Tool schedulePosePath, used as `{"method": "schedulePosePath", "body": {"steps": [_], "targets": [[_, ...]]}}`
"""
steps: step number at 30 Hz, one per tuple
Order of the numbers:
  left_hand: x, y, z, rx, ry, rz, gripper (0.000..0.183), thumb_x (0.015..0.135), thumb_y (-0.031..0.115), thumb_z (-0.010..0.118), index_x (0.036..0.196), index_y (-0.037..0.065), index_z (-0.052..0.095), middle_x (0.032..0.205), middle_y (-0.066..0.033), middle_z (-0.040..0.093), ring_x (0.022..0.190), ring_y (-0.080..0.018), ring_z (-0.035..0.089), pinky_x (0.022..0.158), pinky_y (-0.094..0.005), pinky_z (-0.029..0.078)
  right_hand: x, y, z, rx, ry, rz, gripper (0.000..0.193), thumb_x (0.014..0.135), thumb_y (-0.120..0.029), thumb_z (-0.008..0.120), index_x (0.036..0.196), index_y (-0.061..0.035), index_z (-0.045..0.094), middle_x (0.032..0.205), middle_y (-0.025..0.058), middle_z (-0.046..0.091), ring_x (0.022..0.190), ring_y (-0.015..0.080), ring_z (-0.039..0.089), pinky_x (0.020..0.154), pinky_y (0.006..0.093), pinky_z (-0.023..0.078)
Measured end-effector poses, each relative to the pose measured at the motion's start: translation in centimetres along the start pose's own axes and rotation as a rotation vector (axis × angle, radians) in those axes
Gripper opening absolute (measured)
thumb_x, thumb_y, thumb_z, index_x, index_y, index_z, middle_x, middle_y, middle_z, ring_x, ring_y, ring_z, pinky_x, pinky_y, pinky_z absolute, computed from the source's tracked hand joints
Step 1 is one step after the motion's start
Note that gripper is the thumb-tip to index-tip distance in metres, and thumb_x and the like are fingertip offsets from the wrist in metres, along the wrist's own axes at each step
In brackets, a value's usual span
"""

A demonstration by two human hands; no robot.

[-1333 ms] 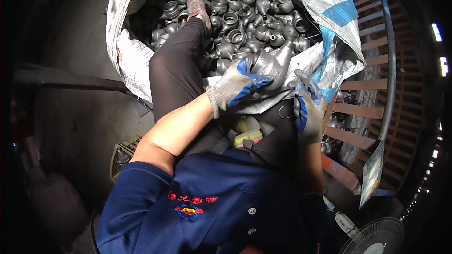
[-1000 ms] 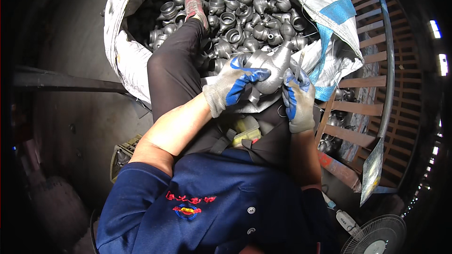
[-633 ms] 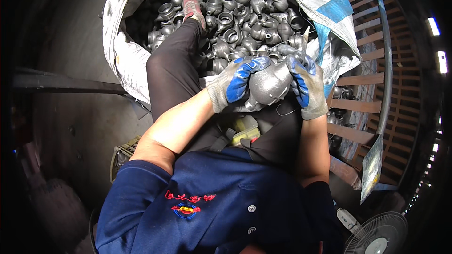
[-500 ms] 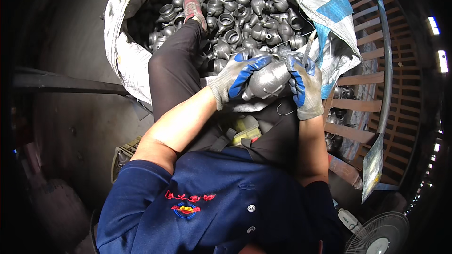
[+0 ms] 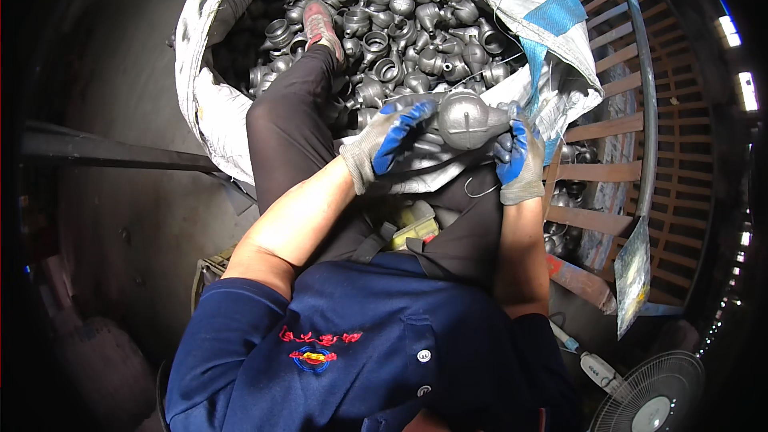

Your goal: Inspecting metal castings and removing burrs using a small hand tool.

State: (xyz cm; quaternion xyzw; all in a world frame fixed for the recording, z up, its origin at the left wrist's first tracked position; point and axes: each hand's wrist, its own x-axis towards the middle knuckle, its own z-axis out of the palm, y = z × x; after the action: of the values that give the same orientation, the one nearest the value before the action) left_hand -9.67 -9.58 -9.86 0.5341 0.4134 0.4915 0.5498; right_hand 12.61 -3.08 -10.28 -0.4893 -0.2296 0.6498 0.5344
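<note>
Gray part (image 5: 466,122) turned, sack (image 5: 220,116) beneath.

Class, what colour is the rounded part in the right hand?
Grey; the rounded part shows best in the head view.

A brown slatted rack (image 5: 596,171) has a grey rail (image 5: 651,112) along it. Right of the rack, small bright patches of light (image 5: 748,92) break the near-black surroundings. Below the rack is a round fan (image 5: 650,414), a white power strip (image 5: 600,373) beside it. Well left of the rack, a dark bar (image 5: 112,147) crosses grey floor (image 5: 160,228).
</note>
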Motion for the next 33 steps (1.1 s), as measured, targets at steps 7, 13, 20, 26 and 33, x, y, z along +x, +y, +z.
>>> {"method": "schedulePosePath", "body": {"steps": [7, 13, 20, 26, 33], "targets": [[1.3, -1.9, -1.2, 0.133, 0.255, 0.131, 0.026, 0.09, 0.016, 0.057, 0.113, 0.005, 0.058, 0.098, -0.0041, 0.063, 0.084, -0.0114, 0.059, 0.067, -0.0259, 0.048, -2.1, 1.3, -0.4, -0.127, -0.123, 0.027, 0.024, 0.086, -0.02, 0.064, 0.101, -0.0019, 0.058, 0.059, -0.0005, 0.05, 0.034, 0.0061, 0.036, 0.029, 0.021, 0.025], [1.9, -2.3, -0.9, -0.437, 0.389, -0.268, 0.015, 0.091, 0.019, 0.056, 0.095, 0.007, 0.065, 0.071, 0.0033, 0.059, 0.054, -0.0037, 0.05, 0.047, -0.0182, 0.039, -4.2, 0.1, 1.3, -0.254, -0.232, 0.002, 0.023, 0.09, -0.022, 0.057, 0.101, -0.0025, 0.053, 0.069, 0.0112, 0.061, 0.04, 0.0045, 0.038, 0.031, 0.018, 0.025], [1.9, -2.2, -0.7, -0.432, 0.401, -0.261, 0.016, 0.092, 0.021, 0.055, 0.093, 0.008, 0.065, 0.066, 0.0049, 0.055, 0.05, -0.0038, 0.044, 0.044, -0.0192, 0.034, -5.3, 0.4, 1.5, -0.229, -0.234, -0.028, 0.021, 0.088, -0.016, 0.059, 0.102, -0.0009, 0.057, 0.066, 0.0091, 0.061, 0.039, 0.0031, 0.038, 0.034, 0.0173, 0.025], [2.0, -2.8, -0.8, -0.314, 0.42, -0.251, 0.015, 0.091, 0.021, 0.058, 0.095, 0.009, 0.064, 0.073, 0.0055, 0.056, 0.06, -0.0027, 0.045, 0.049, -0.0197, 0.036, -5.1, 1.5, 1.5, -0.224, -0.234, -0.068, 0.019, 0.088, -0.014, 0.06, 0.101, -0.0001, 0.059, 0.062, 0.009, 0.061, 0.037, 0.0028, 0.04, 0.034, 0.0173, 0.026], [1.9, -0.3, -0.9, -0.196, 0.312, -0.274, 0.017, 0.087, 0.017, 0.064, 0.1, 0.007, 0.062, 0.083, 0.0032, 0.061, 0.064, -0.0024, 0.052, 0.054, -0.0163, 0.042, -2.6, 1.8, -0.6, 0.011, -0.057, 0.254, 0.026, 0.089, -0.033, 0.058, 0.084, -0.0081, 0.053, 0.056, 0.0142, 0.057, 0.027, 0.0133, 0.038, 0.025, 0.0251, 0.028]]}}
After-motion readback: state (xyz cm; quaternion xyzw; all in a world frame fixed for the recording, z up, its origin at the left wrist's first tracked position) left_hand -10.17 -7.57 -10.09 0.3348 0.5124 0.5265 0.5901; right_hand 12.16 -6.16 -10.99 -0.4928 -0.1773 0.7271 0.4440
